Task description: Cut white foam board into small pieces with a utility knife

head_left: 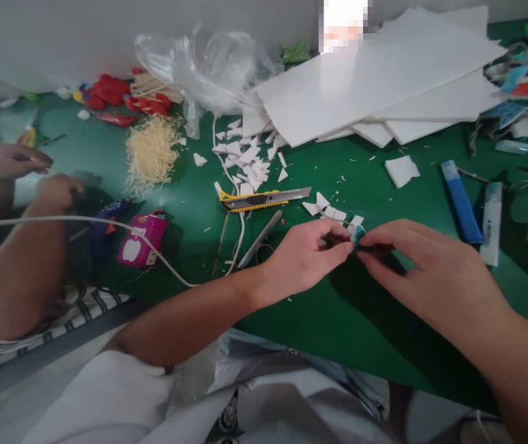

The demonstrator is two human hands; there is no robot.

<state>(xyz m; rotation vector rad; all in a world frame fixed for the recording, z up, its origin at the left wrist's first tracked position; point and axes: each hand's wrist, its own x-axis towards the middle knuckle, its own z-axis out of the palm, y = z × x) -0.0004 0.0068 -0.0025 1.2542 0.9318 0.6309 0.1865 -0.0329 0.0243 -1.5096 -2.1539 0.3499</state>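
Note:
My left hand (312,253) pinches a small white and teal piece (358,233) between thumb and fingers. From the other side my right hand (423,262) closes its thumb and fingertips on the same piece, whose exact kind I cannot make out. Small white foam bits (335,211) lie just beyond the fingertips. A yellow utility knife (264,198) with its blade out rests on the green table, to the left of these bits. Below the knife lies a grey stick-like tool (261,239).
White foam sheets (374,80) are stacked at the back, beside foam scraps (247,161) and a clear plastic bag (212,68). A blue tube-like box (461,200) lies right. A cable crosses near a magenta box (142,240); another person's hands (55,185) work at left.

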